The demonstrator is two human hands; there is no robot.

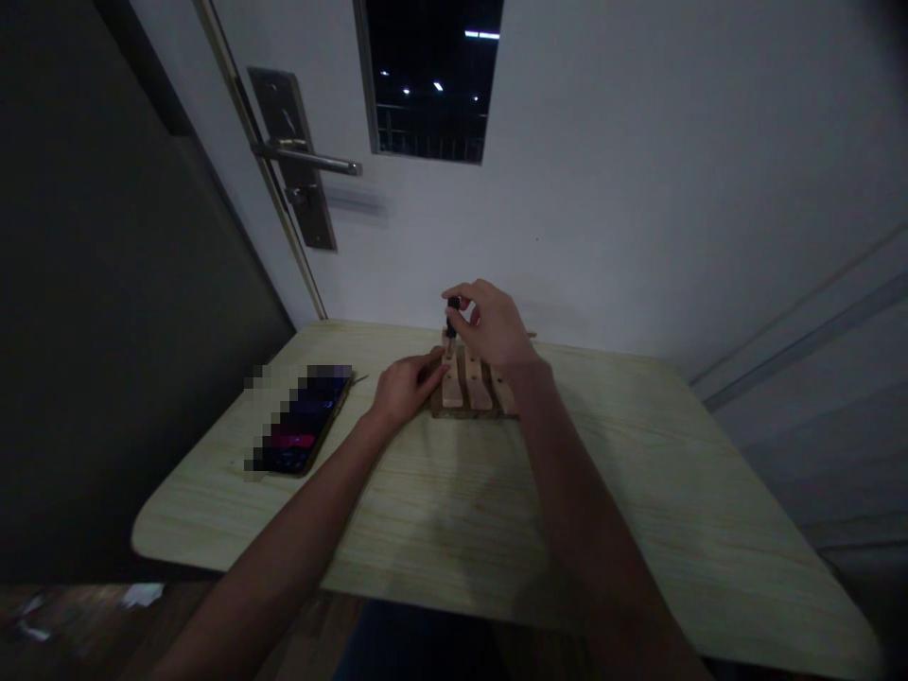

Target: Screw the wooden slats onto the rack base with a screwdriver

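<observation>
A small slatted wooden piece (474,390) lies on the pale wooden table (454,511), near its far edge. My left hand (406,386) rests against the left side of the wooden piece, fingers curled on its edge. My right hand (489,326) is above the piece, fingers pinched round the black handle of a small screwdriver (452,314) held upright, its tip down at the wood's far left corner. The screwdriver's shaft is mostly hidden by my fingers.
A phone (302,432) with a lit screen lies on the table's left part. Behind the table is a white wall with a dark window (432,76), and a door with a metal lever handle (306,161) at the left.
</observation>
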